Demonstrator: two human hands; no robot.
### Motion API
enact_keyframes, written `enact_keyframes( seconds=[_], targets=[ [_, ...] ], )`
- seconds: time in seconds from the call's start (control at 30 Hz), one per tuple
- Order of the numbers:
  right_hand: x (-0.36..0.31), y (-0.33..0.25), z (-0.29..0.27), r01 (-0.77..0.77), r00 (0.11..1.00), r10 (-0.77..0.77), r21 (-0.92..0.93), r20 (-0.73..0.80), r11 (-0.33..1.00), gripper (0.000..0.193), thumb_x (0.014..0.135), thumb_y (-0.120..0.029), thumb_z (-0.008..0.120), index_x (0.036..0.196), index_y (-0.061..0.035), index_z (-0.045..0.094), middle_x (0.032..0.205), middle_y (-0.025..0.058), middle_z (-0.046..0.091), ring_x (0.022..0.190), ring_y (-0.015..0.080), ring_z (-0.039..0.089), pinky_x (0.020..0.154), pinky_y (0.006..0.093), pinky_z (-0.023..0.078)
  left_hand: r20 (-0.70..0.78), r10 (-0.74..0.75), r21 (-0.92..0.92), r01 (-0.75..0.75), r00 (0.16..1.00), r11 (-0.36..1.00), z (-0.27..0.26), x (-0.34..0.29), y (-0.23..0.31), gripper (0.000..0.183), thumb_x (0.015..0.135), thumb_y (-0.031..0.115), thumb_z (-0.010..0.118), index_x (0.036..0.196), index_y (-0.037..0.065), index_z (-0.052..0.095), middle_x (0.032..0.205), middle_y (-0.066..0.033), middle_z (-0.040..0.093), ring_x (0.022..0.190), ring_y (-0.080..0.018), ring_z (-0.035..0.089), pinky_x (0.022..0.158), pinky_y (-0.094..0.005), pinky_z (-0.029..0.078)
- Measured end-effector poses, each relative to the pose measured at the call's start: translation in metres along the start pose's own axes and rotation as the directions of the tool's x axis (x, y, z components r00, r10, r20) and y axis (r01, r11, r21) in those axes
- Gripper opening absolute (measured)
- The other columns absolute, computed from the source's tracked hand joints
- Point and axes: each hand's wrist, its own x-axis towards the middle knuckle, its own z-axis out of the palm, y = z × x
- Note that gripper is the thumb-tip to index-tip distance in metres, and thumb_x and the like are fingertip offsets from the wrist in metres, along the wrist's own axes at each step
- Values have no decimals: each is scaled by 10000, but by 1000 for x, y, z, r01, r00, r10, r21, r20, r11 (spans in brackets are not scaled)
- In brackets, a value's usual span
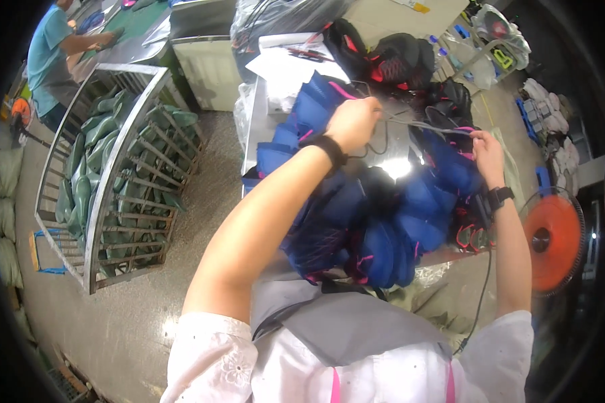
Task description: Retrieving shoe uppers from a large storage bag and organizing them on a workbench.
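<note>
A thin grey cord (420, 124), in what looks like several strands, stretches between my two hands above a shiny metal table (402, 149). My left hand (356, 122) is closed on one end of it, and part of it hangs in a loop beside that hand. At the other end my right hand (489, 158) is closed on the cord, close to a blue shoe upper with pink trim (444, 164). More blue shoe uppers (386, 252) with pink edging are lined up in a curve along the table's near and left sides.
Black-and-red shoes (400, 60) crowd the back of the table, next to white papers (296, 67). An orange fan (551, 243) stands at the right. On the left, a metal rack (101, 195) holds green shoe lasts (84, 195). A co-worker (50, 57) works at the far left.
</note>
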Motion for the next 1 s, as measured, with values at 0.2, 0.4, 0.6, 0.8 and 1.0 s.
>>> enact_keyframes(
  seconds=[0.2, 0.4, 0.6, 0.8, 1.0],
  targets=[
    [4, 18, 39, 71, 985, -81, 72, 151, 995, 136, 818, -88, 546, 901, 2, 604, 746, 87, 665, 692, 156, 639, 647, 276, 483, -12, -154, -103, 152, 988, 983, 29, 15, -15, 215, 801, 55, 479, 965, 40, 617, 922, -216, 580, 884, -361, 562, 806, -404, 442],
    [5, 39, 39, -69, 998, 58, 424, 38, 903, 107, 843, -47, 538, 881, 30, 602, 779, 91, 660, 727, 138, 620, 693, 256, 469, 41, 190, 754, -155, 981, 638, 67, 26, 28, 259, 735, 138, 557, 942, 10, 645, 1237, -210, 448, 1168, -296, 413, 816, -379, 463],
    [-3, -26, -7, 193, 980, -108, 667, -167, 720, 81, 821, -64, 608, 864, 4, 620, 759, 52, 638, 664, 77, 569, 616, 200, 442, 282, 139, -138, -103, 949, 985, 167, 39, 82, 671, 765, 310, 646, 1244, -49, 344, 1193, -251, 449, 1132, -386, 418, 958, -395, 364],
    [20, -35, -141, 484, 862, -98, 749, -497, 453, 160, 868, -126, 566, 953, 9, 578, 894, 89, 623, 848, 152, 600, 711, 267, 483, 361, -62, 155, 5, 931, 988, 160, 37, 59, 453, 764, 241, 636, 1085, -9, 436, 1112, -186, 482, 1094, -360, 432, 906, -418, 399],
    [-59, 23, -66, 289, 928, -331, -228, -170, 930, 612, 667, -56, 630, 1235, 27, 419, 1193, 146, 490, 974, 242, 548, 823, 319, 460, 292, 368, 160, -424, 883, 891, 88, -6, 97, 574, 755, 186, 626, 1224, -40, 384, 1271, -217, 395, 1250, -386, 300, 1020, -419, 303]
  ],
)
